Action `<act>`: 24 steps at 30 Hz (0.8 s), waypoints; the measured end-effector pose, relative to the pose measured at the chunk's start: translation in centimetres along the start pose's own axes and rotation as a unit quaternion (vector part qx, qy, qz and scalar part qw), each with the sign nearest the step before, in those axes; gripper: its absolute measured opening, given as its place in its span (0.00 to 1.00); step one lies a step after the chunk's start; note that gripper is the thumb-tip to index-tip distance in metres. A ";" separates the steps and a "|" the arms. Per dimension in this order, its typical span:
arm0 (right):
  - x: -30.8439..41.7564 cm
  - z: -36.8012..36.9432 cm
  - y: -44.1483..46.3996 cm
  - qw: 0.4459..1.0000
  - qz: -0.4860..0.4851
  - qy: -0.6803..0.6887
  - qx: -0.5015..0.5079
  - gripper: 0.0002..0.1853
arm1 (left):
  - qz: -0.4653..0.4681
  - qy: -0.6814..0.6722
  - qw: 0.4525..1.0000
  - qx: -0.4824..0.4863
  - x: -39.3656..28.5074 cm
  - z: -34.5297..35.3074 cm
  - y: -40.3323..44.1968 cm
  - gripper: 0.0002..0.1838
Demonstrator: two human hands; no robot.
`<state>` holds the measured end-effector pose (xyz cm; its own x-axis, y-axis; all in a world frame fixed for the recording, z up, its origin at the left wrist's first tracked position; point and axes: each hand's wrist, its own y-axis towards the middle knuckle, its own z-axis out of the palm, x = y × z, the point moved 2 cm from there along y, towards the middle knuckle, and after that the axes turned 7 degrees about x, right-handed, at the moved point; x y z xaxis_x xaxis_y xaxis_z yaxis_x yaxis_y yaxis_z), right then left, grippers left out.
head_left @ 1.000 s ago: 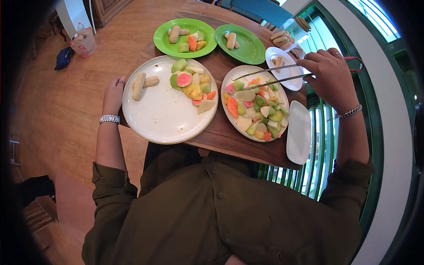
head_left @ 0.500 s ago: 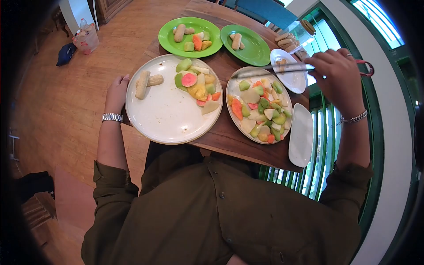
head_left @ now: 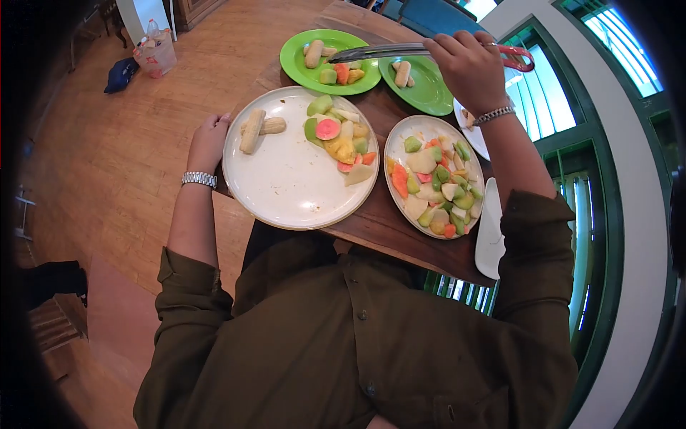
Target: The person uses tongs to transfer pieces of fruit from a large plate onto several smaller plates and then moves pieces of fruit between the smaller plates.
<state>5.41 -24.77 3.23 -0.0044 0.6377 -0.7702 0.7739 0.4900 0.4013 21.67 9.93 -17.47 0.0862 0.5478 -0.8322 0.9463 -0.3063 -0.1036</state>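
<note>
My left hand (head_left: 209, 146) grips the left rim of a large white plate (head_left: 286, 196); its fingertips are partly hidden. On that plate lie two crossed finger biscuits (head_left: 253, 131) and a pile of cut fruit (head_left: 340, 149) at the right. My right hand (head_left: 468, 68) is closed around red-handled metal tongs (head_left: 386, 51), raised past the far side. The tongs' tips are over the fruit on the left green plate (head_left: 294, 56), which also bears biscuits. I cannot tell whether they touch the fruit. More biscuits (head_left: 403, 74) sit on the right green plate (head_left: 426, 93).
A white plate (head_left: 391, 151) of mixed cut fruit stands right of the large plate. Beside it are a white oblong dish (head_left: 489, 239) and a small white plate (head_left: 480, 140), partly behind my right forearm. The wooden table (head_left: 357, 225) ends close to my body.
My right hand has swung the tongs left and away from me, from above the mixed-fruit plate to the left green plate. My left hand stays on the large plate. The view has shifted slightly.
</note>
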 end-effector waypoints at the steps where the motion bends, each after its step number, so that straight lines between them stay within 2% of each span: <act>1: 0.1 0.3 0.5 0.999 -0.016 -0.014 0.025 0.12 | 0.000 0.000 1.000 -0.001 -0.2 -0.1 -0.1 0.22; 2: 0.2 0.5 0.9 0.998 -0.032 -0.029 0.051 0.13 | 0.001 0.003 1.000 0.003 -0.3 -0.1 -0.2 0.22; 8: 0.4 -0.6 2.9 0.994 -0.092 -0.057 0.033 0.14 | 0.010 0.002 1.000 -0.002 0.8 0.2 0.6 0.23; 11: 0.2 -0.3 2.1 0.994 -0.095 -0.054 0.013 0.09 | 0.011 0.003 1.000 0.007 0.6 0.0 0.6 0.23; 24: 0.2 -0.7 -0.4 0.995 -0.083 -0.041 0.036 0.13 | 0.002 -0.022 1.000 0.010 0.4 0.2 0.4 0.22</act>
<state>4.70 -24.45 3.26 -0.0867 0.5001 -0.8616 0.8101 0.5387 0.2312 22.00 9.92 -17.95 0.0755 0.5114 -0.8560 0.9395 -0.3241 -0.1107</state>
